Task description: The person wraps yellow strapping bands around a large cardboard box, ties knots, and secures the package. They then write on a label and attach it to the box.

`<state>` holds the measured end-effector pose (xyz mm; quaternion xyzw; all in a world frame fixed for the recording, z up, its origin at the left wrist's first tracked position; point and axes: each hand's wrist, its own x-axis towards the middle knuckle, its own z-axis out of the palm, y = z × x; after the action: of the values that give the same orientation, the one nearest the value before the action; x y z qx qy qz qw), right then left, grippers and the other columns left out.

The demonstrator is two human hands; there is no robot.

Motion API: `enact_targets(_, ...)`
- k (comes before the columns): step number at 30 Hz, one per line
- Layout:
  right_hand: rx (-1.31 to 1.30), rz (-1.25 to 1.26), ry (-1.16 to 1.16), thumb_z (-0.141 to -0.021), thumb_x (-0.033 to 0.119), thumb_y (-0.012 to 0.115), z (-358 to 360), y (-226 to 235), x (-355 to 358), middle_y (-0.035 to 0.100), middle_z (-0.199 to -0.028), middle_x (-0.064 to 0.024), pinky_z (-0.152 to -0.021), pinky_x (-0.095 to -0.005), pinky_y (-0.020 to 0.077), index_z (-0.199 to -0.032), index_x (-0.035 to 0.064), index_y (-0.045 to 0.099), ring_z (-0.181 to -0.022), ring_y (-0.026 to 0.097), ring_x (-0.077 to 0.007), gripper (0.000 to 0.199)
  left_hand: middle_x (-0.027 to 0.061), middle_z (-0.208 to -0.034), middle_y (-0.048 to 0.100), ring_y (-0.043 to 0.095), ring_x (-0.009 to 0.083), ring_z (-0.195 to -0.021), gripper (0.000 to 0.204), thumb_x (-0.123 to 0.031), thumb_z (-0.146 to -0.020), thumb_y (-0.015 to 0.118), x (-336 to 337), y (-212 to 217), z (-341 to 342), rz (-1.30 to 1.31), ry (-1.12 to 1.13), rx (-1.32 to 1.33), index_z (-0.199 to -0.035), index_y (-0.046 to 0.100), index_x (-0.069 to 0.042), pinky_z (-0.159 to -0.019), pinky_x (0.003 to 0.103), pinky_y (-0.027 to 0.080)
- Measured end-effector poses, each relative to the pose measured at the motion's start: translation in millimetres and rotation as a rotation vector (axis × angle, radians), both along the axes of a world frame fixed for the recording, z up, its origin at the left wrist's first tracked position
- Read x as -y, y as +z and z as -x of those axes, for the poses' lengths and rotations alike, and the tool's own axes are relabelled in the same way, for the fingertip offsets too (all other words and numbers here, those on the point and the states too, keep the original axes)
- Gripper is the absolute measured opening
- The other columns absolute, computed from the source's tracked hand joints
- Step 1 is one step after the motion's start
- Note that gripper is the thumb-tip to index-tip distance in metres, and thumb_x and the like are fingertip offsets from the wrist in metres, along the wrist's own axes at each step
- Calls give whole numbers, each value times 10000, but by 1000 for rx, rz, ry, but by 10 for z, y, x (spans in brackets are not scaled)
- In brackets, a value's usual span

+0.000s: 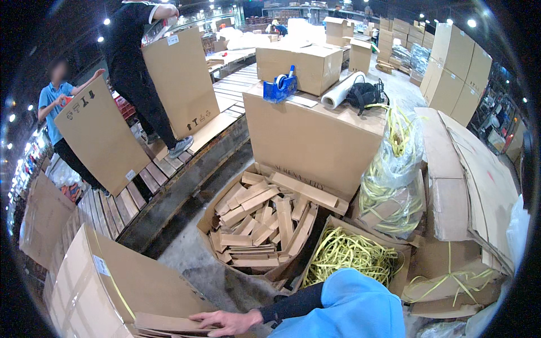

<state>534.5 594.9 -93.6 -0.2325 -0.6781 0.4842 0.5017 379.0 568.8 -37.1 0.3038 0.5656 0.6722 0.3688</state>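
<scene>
At the lower edge, what looks like my right hand [228, 323] reaches across to the left, its arm in a black sleeve under a blue shirt. Its fingers are stretched and slightly apart, lying on a brown cardboard flap [169, 323]. The thumb is hidden. Beside that flap stands a large carton [93, 281] with a white label and a yellow strap running down it. My left hand is out of sight.
Ahead, a bin of cardboard strips [265, 219] stands beside a box of yellow strapping [349, 256]. Behind them, a big carton [310, 135] bears a blue tape dispenser [280, 87]. Two people handle cartons on a slatted platform [127, 203] at left. Flattened cardboard [479, 174] leans at right.
</scene>
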Motion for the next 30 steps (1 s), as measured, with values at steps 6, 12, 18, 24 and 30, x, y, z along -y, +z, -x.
enact_targets(6,64,-103,302,-814,531,802,775,439,179,401,-1480,-259,-1104,-465,391,-1376,20,502,-1347,441,-402,817,187,-1439,447,540,339,-1207,712,-473,-951,652,347,141,497,-156,185,-36,-1471,358,-86,-1026,484,491)
enact_targets(12,-14,-276,470,-722,500,879,1706,666,442,486,-1346,-221,-1056,-455,418,-1330,24,530,-1256,491,-370,847,192,-1415,461,549,344,-1191,707,-474,-946,658,890,545,1072,-294,441,-10,-1460,366,-86,-1001,484,507)
enact_targets(18,-137,-320,640,-662,337,927,2545,973,740,524,-1301,-229,-1062,-458,415,-1268,36,599,-1242,492,-383,753,201,-1370,482,566,349,-1154,694,-477,-941,663,1504,1031,1446,-421,622,7,-1438,381,-83,-952,483,534)
enact_targets(24,-187,-451,769,-637,271,931,2998,1329,875,525,-1321,-246,-1075,-465,402,-1212,27,658,-1238,499,-400,682,214,-1273,522,602,355,-1064,656,-482,-933,669,1828,1205,1662,-583,675,15,-1381,420,-72,-851,478,582)
enact_targets(30,-95,-472,698,-607,218,913,2842,1474,822,515,-1327,-269,-1062,-468,416,-1199,60,676,-1229,504,-426,657,232,-1316,516,599,355,-1083,811,-461,-916,704,1758,1012,1922,-528,785,15,-1473,313,-20,-948,496,527)
